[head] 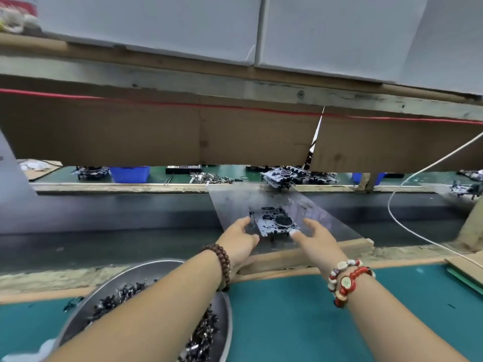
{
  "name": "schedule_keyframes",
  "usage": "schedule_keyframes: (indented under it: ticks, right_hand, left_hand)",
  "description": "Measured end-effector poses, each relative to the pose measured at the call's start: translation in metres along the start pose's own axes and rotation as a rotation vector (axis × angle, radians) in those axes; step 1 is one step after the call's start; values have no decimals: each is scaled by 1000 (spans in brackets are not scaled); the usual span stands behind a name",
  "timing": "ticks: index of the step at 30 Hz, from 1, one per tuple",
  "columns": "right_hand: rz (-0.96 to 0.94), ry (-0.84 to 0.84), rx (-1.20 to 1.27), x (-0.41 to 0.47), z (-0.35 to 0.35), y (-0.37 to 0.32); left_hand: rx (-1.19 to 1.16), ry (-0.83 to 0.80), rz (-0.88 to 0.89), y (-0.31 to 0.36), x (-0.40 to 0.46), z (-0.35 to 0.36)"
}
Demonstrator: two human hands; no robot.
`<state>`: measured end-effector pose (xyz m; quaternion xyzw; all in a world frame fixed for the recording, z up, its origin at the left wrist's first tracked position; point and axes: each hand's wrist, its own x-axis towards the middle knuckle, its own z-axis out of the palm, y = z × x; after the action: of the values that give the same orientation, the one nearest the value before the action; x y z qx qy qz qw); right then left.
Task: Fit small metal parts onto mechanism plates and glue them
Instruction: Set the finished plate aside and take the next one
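Note:
A grey mechanism plate (274, 222) with a dark round wheel lies on a clear sloping sheet (235, 205) that bridges the conveyor. My left hand (239, 236) reaches to the plate's left edge, its fingers straight and touching it. My right hand (315, 235) comes in from the right, fingers spread, thumb tip at the plate's near right corner. Neither hand curls around the plate. A round metal bowl (78, 322) full of small dark metal parts sits under my left forearm on the green mat.
A dark conveyor belt (104, 246) runs across, edged by a wooden rail (287, 259). More mechanism plates (281, 177) stand at the sheet's far end and to the far right. Blue bins (130, 174) stand beyond. A white cable (397, 226) hangs at right. A cardboard shelf hangs low overhead.

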<state>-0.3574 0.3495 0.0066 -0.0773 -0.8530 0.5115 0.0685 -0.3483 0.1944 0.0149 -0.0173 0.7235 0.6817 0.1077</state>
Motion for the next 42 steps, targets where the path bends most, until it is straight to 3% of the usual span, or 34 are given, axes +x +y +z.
schedule_keyframes:
  ticks: [2,6,10,12,16,19,22,26,32,39,42]
  right_hand:
    - [-60,-6,18,-20,-5,1]
    - [-94,-188,157,-86,-13,8]
    - [-74,-335,190,-149,-17,8]
    - [-74,-382,199,-172,-19,3]
    - [-115,-442,196,-208,-24,0]
    - [-103,-491,138,-229,-22,9]
    - [-66,-658,87,-243,-19,21]
    - [-92,-903,80,-258,-11,29]
    - [-133,-587,24,-263,15,33]
    - [-174,-278,-39,-255,21,39]
    - [-149,-248,-46,-253,22,40]
  left_hand:
    - [25,-5,22,5,-21,-12]
    - [83,-18,50,9,-80,-39]
    - [631,177,298,-1,-142,-78]
    - [816,249,326,-7,-170,-100]
    - [1016,297,211,-20,-216,-136]
    - [1208,182,70,-35,-240,-151]
    - [1454,76,-94,-51,-248,-158]
    - [1531,58,-256,-62,-251,-171]
    - [1631,31,-419,-61,-246,-179]
    - [1647,55,-415,-63,-237,-165]
    - [1643,79,-381,-64,-232,-166]
